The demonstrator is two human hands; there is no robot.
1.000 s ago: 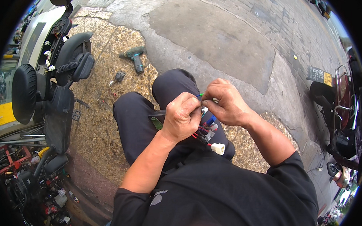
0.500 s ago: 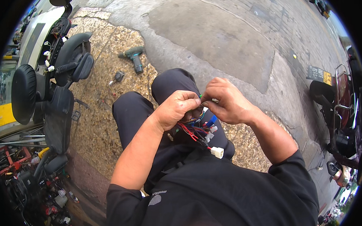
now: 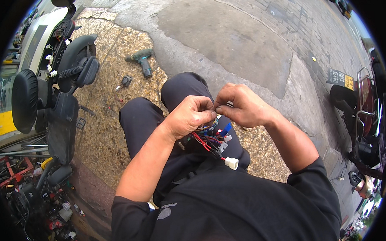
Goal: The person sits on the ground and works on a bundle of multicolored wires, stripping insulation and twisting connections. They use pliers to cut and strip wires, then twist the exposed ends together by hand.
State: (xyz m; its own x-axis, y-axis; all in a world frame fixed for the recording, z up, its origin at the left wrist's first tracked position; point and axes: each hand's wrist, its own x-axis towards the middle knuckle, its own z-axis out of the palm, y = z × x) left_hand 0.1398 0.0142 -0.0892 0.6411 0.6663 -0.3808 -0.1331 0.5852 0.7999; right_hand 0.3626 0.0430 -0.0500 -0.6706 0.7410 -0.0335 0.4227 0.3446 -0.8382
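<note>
Over my lap, my left hand (image 3: 192, 115) and my right hand (image 3: 240, 106) meet with thumbs and fingertips pinched together, almost touching. A thin wire seems to run between the fingertips; its end is hidden by the fingers. Just below them lies a wiring harness (image 3: 206, 140) of red, black and other coloured wires, partly covered by my left hand. Among its ends are a blue connector (image 3: 226, 129), small whitish connectors (image 3: 224, 146) and a larger white plug (image 3: 231, 163), resting against my dark trousers.
On the pebbled ground ahead lie a cordless drill (image 3: 143, 62) and a small dark round part (image 3: 126, 81) with thin wires. A partly stripped scooter (image 3: 66, 121) stands at left, above scattered parts and tools (image 3: 54, 208). Another scooter (image 3: 365, 108) is at the right edge.
The green bit that showed between my fingertips is now out of sight. My left fingers have shifted slightly, and my hands remain close together over the harness.
</note>
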